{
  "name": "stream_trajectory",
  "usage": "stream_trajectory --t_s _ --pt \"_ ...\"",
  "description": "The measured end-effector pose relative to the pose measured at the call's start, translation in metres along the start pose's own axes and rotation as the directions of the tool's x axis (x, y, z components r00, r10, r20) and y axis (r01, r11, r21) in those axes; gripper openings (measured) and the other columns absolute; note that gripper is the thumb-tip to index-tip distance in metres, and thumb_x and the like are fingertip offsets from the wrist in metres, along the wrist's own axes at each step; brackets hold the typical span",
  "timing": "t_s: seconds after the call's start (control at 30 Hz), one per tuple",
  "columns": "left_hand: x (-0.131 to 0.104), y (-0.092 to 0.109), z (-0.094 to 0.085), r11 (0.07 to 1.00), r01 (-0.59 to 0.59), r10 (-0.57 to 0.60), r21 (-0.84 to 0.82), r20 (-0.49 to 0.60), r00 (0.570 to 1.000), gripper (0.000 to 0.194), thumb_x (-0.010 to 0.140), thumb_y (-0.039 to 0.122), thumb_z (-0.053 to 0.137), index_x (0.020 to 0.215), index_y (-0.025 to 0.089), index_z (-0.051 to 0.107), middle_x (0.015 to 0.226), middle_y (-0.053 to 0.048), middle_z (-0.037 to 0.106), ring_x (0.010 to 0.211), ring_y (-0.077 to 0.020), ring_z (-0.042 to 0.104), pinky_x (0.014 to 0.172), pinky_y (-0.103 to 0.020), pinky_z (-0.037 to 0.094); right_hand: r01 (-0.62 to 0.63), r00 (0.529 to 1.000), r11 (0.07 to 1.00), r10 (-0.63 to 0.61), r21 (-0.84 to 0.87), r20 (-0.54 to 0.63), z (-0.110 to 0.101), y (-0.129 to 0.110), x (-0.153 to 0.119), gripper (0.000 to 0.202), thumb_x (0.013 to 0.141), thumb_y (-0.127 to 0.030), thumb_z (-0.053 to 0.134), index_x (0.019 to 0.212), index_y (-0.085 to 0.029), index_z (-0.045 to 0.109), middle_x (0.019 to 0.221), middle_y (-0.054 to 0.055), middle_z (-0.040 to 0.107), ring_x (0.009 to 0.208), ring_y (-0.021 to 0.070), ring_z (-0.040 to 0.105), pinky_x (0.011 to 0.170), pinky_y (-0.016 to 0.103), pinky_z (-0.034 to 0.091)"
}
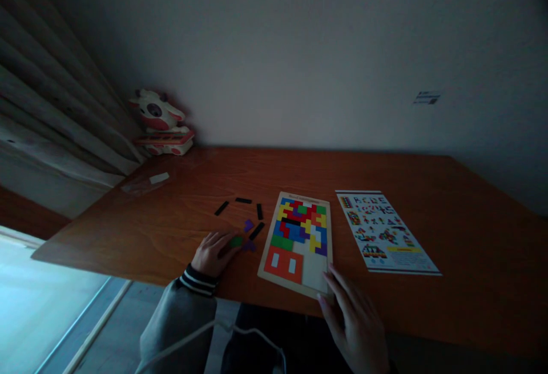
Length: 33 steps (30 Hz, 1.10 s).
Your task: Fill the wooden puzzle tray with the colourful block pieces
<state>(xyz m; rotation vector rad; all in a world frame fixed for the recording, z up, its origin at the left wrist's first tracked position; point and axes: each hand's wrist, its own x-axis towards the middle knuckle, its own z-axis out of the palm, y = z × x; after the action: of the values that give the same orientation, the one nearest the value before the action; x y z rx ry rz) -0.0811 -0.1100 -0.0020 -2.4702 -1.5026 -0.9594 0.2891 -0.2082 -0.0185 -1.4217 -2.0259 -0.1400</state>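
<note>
My left hand (210, 255) is at the table left of the puzzle board, its thumb and fingers closed about a green puzzle piece (236, 241). Two purple pieces (249, 225) lie close by, along with several black bars (257, 231). The wooden puzzle board (314, 268) is partly filled with coloured block pieces; its lower right part shows bare wood. An orange piece with two pale slots (283, 264) fills the lower left corner. My right hand (355, 320) has its fingers apart, with the fingertips against the board's lower right edge and corner.
A printed pattern sheet (385, 234) lies right of the board. At the back left stands a cow-shaped toy (162, 125), with a clear plastic bag (143, 184) in front of it. A pale cable (252, 331) hangs across my lap below the wooden table's (406, 180) front edge.
</note>
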Motion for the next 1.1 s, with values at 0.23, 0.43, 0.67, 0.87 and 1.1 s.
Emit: stream_trajectory --t_s 0.23,0.43,0.67,0.87,1.1 --pt "0.013 0.017 -0.002 0.996 -0.070 0.068 -0.050 -0.042 0.997 0.029 0.092 0.046 0.062 0.103 0.022 0.073 0.094 -0.006 0.072 0.081 -0.0178 0.069 0.074 -0.030 0.059 -0.014 1.000 1.000 0.014 -0.008 0.006 0.000 0.000 0.001 0.048 0.097 -0.048 0.050 0.136 -0.020 0.052 0.132 0.011 0.063 0.115 0.0261 0.062 0.093 0.040 0.049" --pt "0.064 0.079 0.018 0.942 -0.268 0.274 -0.200 0.002 0.962 0.025 0.090 0.045 0.066 0.095 0.022 0.073 0.092 -0.005 0.073 0.083 -0.0180 0.068 0.076 -0.032 0.054 0.010 1.000 0.999 -0.011 -0.038 -0.020 -0.002 -0.002 0.003 0.045 0.098 -0.045 0.048 0.134 -0.018 0.054 0.131 0.011 0.064 0.114 0.0249 0.062 0.093 0.039 0.049" --pt "0.092 0.113 0.059 0.928 -0.318 0.339 -0.194 0.082 0.937 0.034 0.095 0.051 0.055 0.090 0.023 0.074 0.088 -0.004 0.072 0.082 -0.0185 0.065 0.071 -0.031 0.049 -0.003 1.000 0.998 0.002 -0.056 -0.026 0.000 -0.002 0.003 0.044 0.098 -0.045 0.049 0.133 -0.018 0.055 0.129 0.010 0.065 0.112 0.0241 0.063 0.092 0.038 0.049" --pt "0.080 0.107 0.072 0.905 -0.399 0.413 -0.145 0.085 0.907 0.026 0.096 0.046 0.056 0.094 0.027 0.074 0.101 -0.005 0.070 0.093 -0.0220 0.062 0.076 -0.034 0.049 0.016 1.000 0.998 -0.016 -0.054 -0.008 0.000 0.001 0.002 0.045 0.095 -0.043 0.054 0.132 -0.019 0.056 0.131 0.009 0.064 0.112 0.0252 0.064 0.091 0.037 0.049" --pt "0.071 0.106 0.064 0.920 -0.380 0.390 -0.093 0.154 0.908 0.029 0.096 0.046 0.054 0.109 0.026 0.071 0.119 -0.007 0.067 0.107 -0.0268 0.058 0.084 -0.041 0.049 0.000 1.000 0.998 0.001 -0.056 0.006 0.000 0.003 -0.001 0.045 0.093 -0.042 0.056 0.134 -0.023 0.056 0.131 0.007 0.064 0.111 0.0256 0.065 0.091 0.038 0.049"
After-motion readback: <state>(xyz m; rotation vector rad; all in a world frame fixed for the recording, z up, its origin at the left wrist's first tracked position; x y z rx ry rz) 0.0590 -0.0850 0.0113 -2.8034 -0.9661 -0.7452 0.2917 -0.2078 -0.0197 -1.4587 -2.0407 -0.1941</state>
